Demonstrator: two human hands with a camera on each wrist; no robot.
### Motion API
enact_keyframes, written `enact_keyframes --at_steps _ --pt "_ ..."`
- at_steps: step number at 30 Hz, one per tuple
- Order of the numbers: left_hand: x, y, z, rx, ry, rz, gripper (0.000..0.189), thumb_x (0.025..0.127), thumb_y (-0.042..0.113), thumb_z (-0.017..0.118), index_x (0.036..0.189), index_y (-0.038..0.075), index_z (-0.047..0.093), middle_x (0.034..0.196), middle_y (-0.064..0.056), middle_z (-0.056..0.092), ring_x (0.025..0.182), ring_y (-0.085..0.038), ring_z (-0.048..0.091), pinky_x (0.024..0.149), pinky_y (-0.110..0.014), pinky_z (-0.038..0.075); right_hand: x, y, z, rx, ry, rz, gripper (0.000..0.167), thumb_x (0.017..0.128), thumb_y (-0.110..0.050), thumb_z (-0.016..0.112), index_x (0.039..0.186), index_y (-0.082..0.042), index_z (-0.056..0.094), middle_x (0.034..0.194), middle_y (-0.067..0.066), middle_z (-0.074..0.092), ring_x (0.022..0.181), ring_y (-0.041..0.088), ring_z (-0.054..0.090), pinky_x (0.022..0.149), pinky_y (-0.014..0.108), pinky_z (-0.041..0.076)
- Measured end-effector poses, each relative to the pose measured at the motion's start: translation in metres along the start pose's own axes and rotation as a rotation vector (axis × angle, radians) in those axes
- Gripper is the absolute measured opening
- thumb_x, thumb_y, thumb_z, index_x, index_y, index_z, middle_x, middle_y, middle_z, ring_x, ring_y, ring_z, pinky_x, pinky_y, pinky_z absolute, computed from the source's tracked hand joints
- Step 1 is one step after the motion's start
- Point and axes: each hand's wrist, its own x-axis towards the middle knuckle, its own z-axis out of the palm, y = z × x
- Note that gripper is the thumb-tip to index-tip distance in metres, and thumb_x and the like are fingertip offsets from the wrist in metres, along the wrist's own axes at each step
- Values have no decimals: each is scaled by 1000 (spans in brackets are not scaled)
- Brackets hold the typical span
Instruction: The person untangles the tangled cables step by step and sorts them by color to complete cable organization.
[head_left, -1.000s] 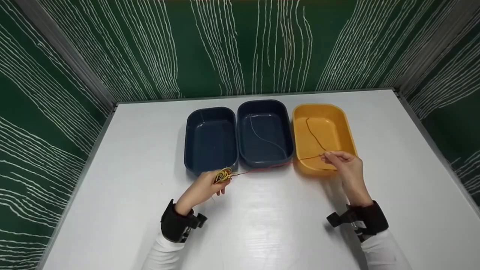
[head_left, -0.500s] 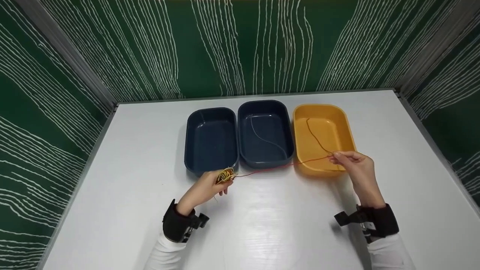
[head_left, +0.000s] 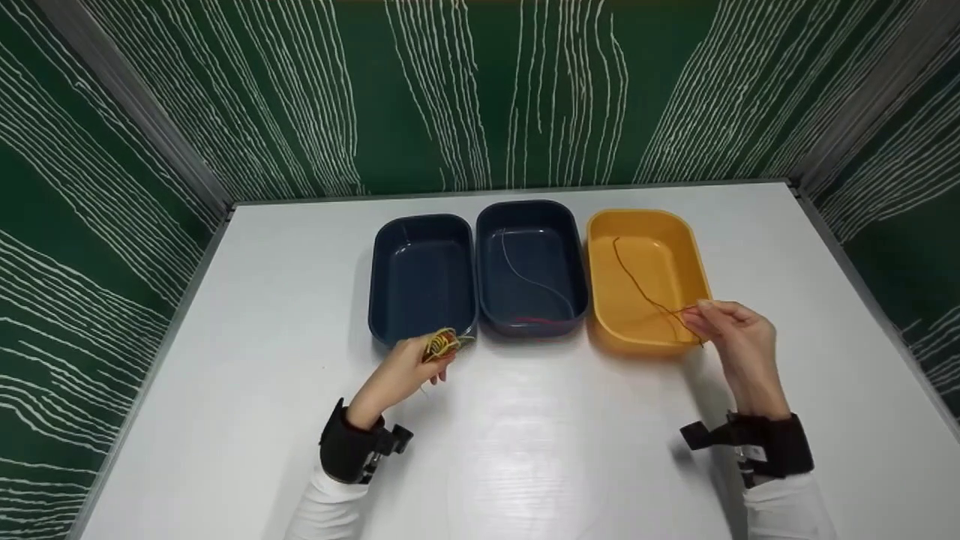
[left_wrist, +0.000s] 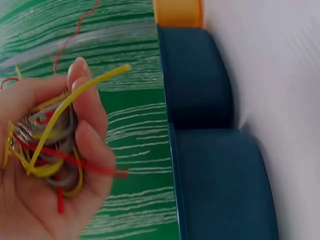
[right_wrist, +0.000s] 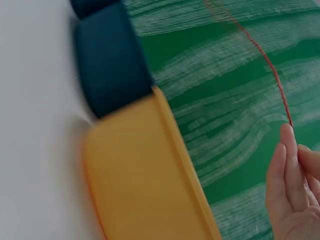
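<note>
My left hand (head_left: 397, 375) grips a tangled bundle of yellow, red and grey wires (head_left: 441, 343) in front of the left blue bin (head_left: 424, 289). In the left wrist view a yellow wire end (left_wrist: 102, 77) and a red wire end (left_wrist: 107, 171) stick out past the curled fingers. My right hand (head_left: 746, 345) pinches a red wire (right_wrist: 276, 75) between thumb and fingertips, by the near right corner of the yellow bin (head_left: 600, 322). Part of a red strand (head_left: 534, 321) shows blurred at the near wall of the middle blue bin (head_left: 491, 319).
A thin grey wire (head_left: 525, 279) lies in the middle bin, and a dark red wire (head_left: 634, 277) in the yellow one. The three bins stand side by side on a white table (head_left: 285, 300). Behind them rises a green wall (head_left: 495, 97) with white streaks.
My right hand has moved right, drawing the red wire with it. The strand stretched taut between the hands has gone slack and blurred. My left hand has hardly moved.
</note>
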Motion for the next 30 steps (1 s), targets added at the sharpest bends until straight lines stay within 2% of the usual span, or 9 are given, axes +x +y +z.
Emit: enact_keyframes --at_steps 3,4,12,20,24,27,30 --pt "-2 -4 -4 -23 52 -17 7 86 4 54 86 -2 57 64 -8 60 54 -11 52 50 -28 45 -1 -5 -3 63 42 -35 11 81 11 55 89 15 62 78 21 65 71 26 65 67 30 51" --pt "-1 -5 -4 -34 59 -21 7 86 4 55 85 -2 57 64 -8 60 54 -11 53 50 -29 45 -3 -10 3 38 66 -40 10 81 10 56 87 15 62 76 20 66 69 25 65 67 30 51" --pt "1 -9 3 -76 54 -32 9 86 7 56 86 -2 58 67 -13 62 56 -15 55 53 -37 47 -7 -10 20 52 79 -40 7 79 12 56 81 13 63 74 20 66 69 26 65 67 31 50" --pt "1 -11 3 -78 53 -36 14 86 8 56 87 -5 58 66 -12 62 55 -15 55 48 -21 41 -8 -8 16 52 38 -50 8 78 15 55 82 14 62 78 22 65 73 28 65 69 32 49" --pt "1 -11 4 -83 45 -38 10 86 5 54 87 -4 58 66 -10 62 55 -15 55 51 -33 46 -11 -11 12 57 54 -66 7 77 15 56 82 15 61 79 23 65 74 29 65 70 33 49" --pt "1 -13 4 -88 39 -38 8 87 5 54 87 -2 58 67 -10 62 56 -14 55 54 -41 47 -12 -12 10 21 96 -88 6 76 14 58 82 15 61 79 22 65 73 28 65 71 33 49" --pt "2 -15 5 -90 33 -34 10 87 5 54 87 -4 57 67 -10 62 56 -14 55 54 -38 48 -13 -13 7 -24 138 -116 7 75 13 60 82 15 61 78 21 66 71 26 65 72 33 49"
